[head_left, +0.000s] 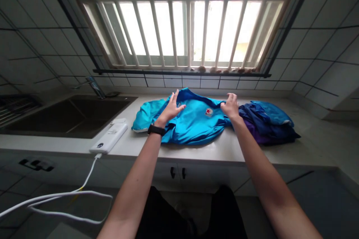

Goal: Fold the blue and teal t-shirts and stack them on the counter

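A bright blue short-sleeved shirt (193,123) lies spread on the white countertop (134,149), with a small red badge (208,112) on its chest. My left hand (171,108) rests on the shirt near the collar, fingers spread, gripping nothing that I can see. My right hand (231,106) lies on the shirt's far right shoulder, fingers slightly curled over the cloth. To its right sits a pile of blue and purple clothes (266,123), close to but not touching my right hand.
A dark sink (70,115) with a metal faucet (95,86) is set into the counter on the left. A white power bank (109,138) lies near the counter's front edge, its white cable (56,201) hanging down. A barred window (182,18) fills the tiled wall behind.
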Demonstrator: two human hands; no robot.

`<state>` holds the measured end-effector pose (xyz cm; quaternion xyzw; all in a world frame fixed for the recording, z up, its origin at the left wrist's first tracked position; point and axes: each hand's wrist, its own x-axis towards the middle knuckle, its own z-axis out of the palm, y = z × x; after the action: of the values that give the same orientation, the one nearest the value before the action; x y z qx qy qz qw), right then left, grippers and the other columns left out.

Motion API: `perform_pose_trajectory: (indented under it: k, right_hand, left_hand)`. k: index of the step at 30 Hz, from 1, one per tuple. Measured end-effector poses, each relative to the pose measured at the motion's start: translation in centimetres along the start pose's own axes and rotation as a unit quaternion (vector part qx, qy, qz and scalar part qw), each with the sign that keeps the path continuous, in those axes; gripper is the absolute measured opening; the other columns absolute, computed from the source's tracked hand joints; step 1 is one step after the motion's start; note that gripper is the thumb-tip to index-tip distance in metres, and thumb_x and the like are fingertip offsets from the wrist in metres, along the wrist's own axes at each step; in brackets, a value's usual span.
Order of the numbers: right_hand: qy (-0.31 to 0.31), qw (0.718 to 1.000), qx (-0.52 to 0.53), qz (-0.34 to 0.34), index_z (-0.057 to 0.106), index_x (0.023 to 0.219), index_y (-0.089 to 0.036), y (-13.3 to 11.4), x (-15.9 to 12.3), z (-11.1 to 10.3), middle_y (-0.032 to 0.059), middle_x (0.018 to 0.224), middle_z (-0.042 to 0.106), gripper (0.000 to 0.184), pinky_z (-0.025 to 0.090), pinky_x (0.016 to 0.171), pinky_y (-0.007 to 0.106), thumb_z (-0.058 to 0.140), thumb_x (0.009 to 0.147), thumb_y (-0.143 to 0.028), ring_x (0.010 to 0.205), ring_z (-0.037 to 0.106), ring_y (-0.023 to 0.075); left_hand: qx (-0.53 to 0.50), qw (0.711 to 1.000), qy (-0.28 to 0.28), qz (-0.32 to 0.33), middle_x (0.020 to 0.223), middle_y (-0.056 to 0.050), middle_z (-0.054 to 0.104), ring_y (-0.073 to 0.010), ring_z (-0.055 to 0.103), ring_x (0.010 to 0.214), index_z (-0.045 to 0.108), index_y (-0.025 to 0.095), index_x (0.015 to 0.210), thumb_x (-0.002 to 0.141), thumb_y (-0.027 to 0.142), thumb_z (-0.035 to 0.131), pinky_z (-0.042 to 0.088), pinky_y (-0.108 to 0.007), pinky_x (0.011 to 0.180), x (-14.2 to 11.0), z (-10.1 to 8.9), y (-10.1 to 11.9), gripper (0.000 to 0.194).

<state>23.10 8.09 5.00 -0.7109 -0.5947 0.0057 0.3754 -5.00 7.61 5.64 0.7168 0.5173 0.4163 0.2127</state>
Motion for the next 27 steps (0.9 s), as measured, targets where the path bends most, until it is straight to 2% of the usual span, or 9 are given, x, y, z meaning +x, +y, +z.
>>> perform_pose_trajectory:
  k: [2,5,8,11,14,17,21,25,27]
  right_hand:
    - [-0.064,0.995,-0.015,-0.071,0.059,0.133,-0.011,-0.6,-2.7,1.0,0.0221,0.141,0.057,0.047,0.046,0.105,0.039,0.051,0.087,-0.013,0.129,0.058,0.0314]
    - [-0.191,0.977,-0.053,-0.08,0.068,0.122,-0.014,0.5,-8.0,1.1,0.0193,0.125,0.069,0.033,0.051,0.093,0.036,0.053,0.094,-0.025,0.112,0.067,0.0312]
    - [-0.274,0.958,-0.05,-0.072,0.073,0.089,-0.021,2.3,-13.1,0.4,0.0113,0.092,0.074,0.029,0.051,0.079,0.035,0.054,0.097,-0.041,0.091,0.07,0.0293]
    - [-0.286,0.953,-0.03,-0.091,0.073,0.082,-0.022,2.9,-16.0,0.2,0.0112,0.093,0.073,0.027,0.052,0.081,0.037,0.063,0.093,-0.045,0.091,0.07,0.0296]
    - [-0.212,0.97,-0.048,-0.107,0.072,0.121,-0.017,2.0,-16.3,1.4,0.0188,0.125,0.068,0.043,0.051,0.096,0.044,0.069,0.089,-0.045,0.117,0.063,0.0365]
    - [-0.193,0.973,-0.064,-0.106,0.054,0.15,-0.016,0.6,-14.9,2.7,0.0199,0.145,0.059,0.065,0.048,0.103,0.046,0.065,0.092,-0.043,0.128,0.057,0.0371]
    - [-0.222,0.961,-0.101,-0.133,0.073,0.124,-0.019,-1.0,-12.8,3.4,0.0153,0.129,0.069,0.035,0.047,0.098,0.041,0.054,0.097,-0.031,0.12,0.06,0.0345]
    - [-0.199,0.964,-0.053,-0.166,0.074,0.093,-0.02,-1.6,-11.5,2.5,0.014,0.117,0.071,0.028,0.047,0.092,0.036,0.046,0.092,-0.017,0.109,0.063,0.0289]
    - [-0.126,0.98,0.04,-0.148,0.069,0.09,-0.021,-1.4,-11.0,0.9,0.011,0.107,0.071,0.024,0.048,0.089,0.035,0.045,0.09,-0.02,0.099,0.064,0.0261]
  left_hand:
    - [0.083,0.994,-0.071,0.008,0.158,-0.018,0.05,-0.031,0.042,0.152,0.054,0.018,0.144,0.079,0.027,0.073,0.036,-0.043,0.124,-2.0,0.4,-0.8,0.069]
    - [0.154,0.972,-0.175,-0.004,0.143,-0.015,0.065,-0.0328,0.059,0.137,0.065,0.021,0.136,0.082,0.037,0.073,0.042,-0.045,0.12,-6.8,0.3,-2.5,0.057]
    - [0.196,0.968,-0.155,-0.004,0.146,-0.014,0.063,-0.0368,0.059,0.135,0.068,0.025,0.133,0.077,0.042,0.08,0.047,-0.049,0.115,-11.2,0.4,-4.1,0.06]
    - [0.24,0.965,-0.105,-0.019,0.142,-0.014,0.064,-0.0345,0.062,0.131,0.07,0.026,0.132,0.083,0.017,0.066,0.05,-0.048,0.11,-13.2,1.2,-4.9,0.05]
    - [0.221,0.974,-0.036,-0.028,0.124,-0.012,0.072,-0.031,0.067,0.122,0.071,0.025,0.123,0.086,0.009,0.051,0.052,-0.044,0.105,-12.8,2.3,-4.8,0.045]
    - [0.127,0.991,0.018,-0.039,0.102,-0.009,0.076,-0.0296,0.073,0.102,0.068,0.025,0.116,0.096,0.026,0.049,0.055,-0.039,0.092,-11.7,2.7,-4.0,0.028]
    - [0.069,0.992,0.052,-0.095,0.069,-0.001,0.066,-0.0282,0.072,0.075,0.061,0.025,0.113,0.1,0.043,0.045,0.054,-0.037,0.075,-11.1,2.5,-2.5,0.027]
    - [0.059,0.993,0.013,-0.106,0.099,-0.009,0.074,-0.033,0.073,0.099,0.055,0.023,0.123,0.082,0.053,0.072,0.056,-0.04,0.086,-11.3,1.6,-1.6,0.054]
    - [0.068,0.995,-0.022,-0.067,0.118,-0.012,0.072,-0.0343,0.07,0.111,0.052,0.023,0.132,0.067,0.043,0.085,0.056,-0.042,0.095,-11.5,0.8,-1.6,0.075]
